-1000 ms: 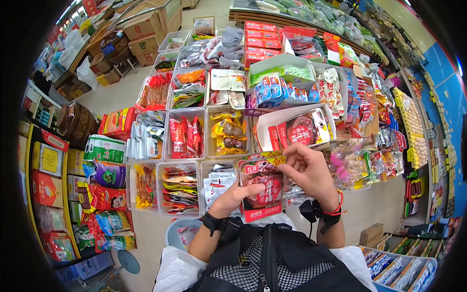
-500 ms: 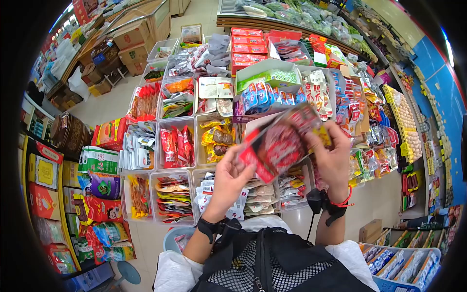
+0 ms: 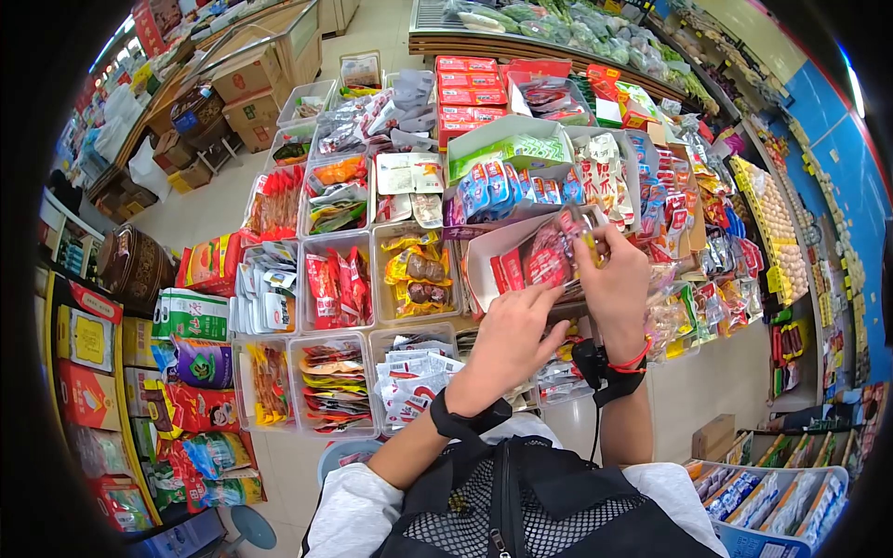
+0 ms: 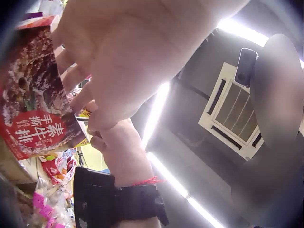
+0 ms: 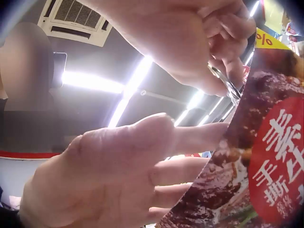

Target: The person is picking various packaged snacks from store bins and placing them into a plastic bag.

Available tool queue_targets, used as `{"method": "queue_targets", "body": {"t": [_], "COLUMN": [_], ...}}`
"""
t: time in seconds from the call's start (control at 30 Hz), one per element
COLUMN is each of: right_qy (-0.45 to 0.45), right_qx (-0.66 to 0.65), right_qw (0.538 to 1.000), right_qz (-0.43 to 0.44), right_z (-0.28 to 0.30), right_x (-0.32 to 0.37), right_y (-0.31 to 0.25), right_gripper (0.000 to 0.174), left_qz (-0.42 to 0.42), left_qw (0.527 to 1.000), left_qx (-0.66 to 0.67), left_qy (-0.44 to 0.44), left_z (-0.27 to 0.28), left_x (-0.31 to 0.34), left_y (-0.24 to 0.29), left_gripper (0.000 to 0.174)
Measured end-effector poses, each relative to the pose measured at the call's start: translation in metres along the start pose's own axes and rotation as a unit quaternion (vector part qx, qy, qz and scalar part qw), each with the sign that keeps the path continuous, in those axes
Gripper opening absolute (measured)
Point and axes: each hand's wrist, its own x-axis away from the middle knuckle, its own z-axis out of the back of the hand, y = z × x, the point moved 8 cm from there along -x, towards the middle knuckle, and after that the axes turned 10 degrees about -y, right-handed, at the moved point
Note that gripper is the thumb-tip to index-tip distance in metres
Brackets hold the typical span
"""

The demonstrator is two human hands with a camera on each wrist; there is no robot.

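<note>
A dark red food packet (image 3: 549,256) is tilted above the white box (image 3: 479,249). My right hand (image 3: 614,284) pinches its upper right edge between thumb and curled fingers. My left hand (image 3: 510,349) lies at the packet's lower side with fingers extended. In the left wrist view the packet (image 4: 33,90) shows its printed front beside my left hand (image 4: 128,52), with my right hand (image 4: 124,147) at its corner. The right wrist view has my left fingers reaching behind the packet (image 5: 237,161), below my right hand (image 5: 190,38); whether they touch it is unclear.
Clear bins of snack packets surround the box, including one of yellow packets (image 3: 417,279) and one of red packets (image 3: 339,288). Behind it stands an open box with blue packets (image 3: 488,191). Egg trays (image 3: 767,223) line the right; vegetables (image 3: 577,37) lie at the back.
The packet has moved from near my body forward over the white box. My left hand has gone from gripping its lower end to extended fingers, while my right hand has kept its pinch.
</note>
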Motion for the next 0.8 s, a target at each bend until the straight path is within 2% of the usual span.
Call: {"method": "queue_targets", "body": {"t": [0.07,0.17,0.27,0.37,0.47,0.57,0.63,0.67,0.73,0.77,0.8], "right_qy": [0.026,0.007,-0.008,-0.015,-0.055,-0.166,-0.254,-0.296,-0.383,-0.417,-0.450], "right_qx": [-0.029,-0.019,-0.044,-0.059,-0.125,-0.189,-0.212,-0.218,-0.234,-0.234,-0.233], "right_qw": [0.999,1.000,0.999,0.998,0.991,0.968,0.944,0.930,0.892,0.874,0.853], "right_qz": [0.010,0.019,0.013,0.017,-0.003,0.005,0.015,0.026,-0.048,-0.089,-0.125], "right_z": [0.003,0.002,-0.002,0.004,0.008,0.004,-0.005,-0.011,-0.026,-0.034,-0.043], "right_x": [0.002,0.005,0.009,0.020,0.041,0.073,0.099,0.113,0.148,0.167,0.188], "right_y": [-0.004,-0.003,-0.002,-0.010,-0.009,0.003,0.015,0.021,0.057,0.078,0.096], "right_gripper": [0.016,0.012,0.010,0.008,0.008,0.008,0.008,0.008,0.012,0.014,0.015], "left_qz": [0.011,0.011,0.018,0.009,-0.041,-0.042,-0.031,-0.014,0.048,0.096,0.109], "left_qw": [0.999,0.999,0.998,0.999,0.998,0.990,0.975,0.971,0.977,0.964,0.948], "left_qx": [-0.032,-0.051,-0.054,-0.046,0.007,0.122,0.220,0.238,0.200,0.235,0.286], "left_qy": [-0.028,-0.010,-0.033,-0.015,0.048,0.053,0.002,0.004,-0.049,-0.078,-0.086], "left_z": [-0.003,-0.005,-0.008,-0.005,0.012,0.037,0.043,0.048,0.050,0.045,0.040], "left_x": [-0.002,0.002,0.001,0.003,0.008,0.033,0.062,0.078,0.114,0.133,0.149], "left_y": [0.003,0.002,0.001,0.003,0.012,0.016,0.005,-0.001,-0.018,-0.030,-0.037], "left_gripper": [0.047,0.050,0.051,0.051,0.043,0.027,0.016,0.009,0.008,0.010,0.015]}}
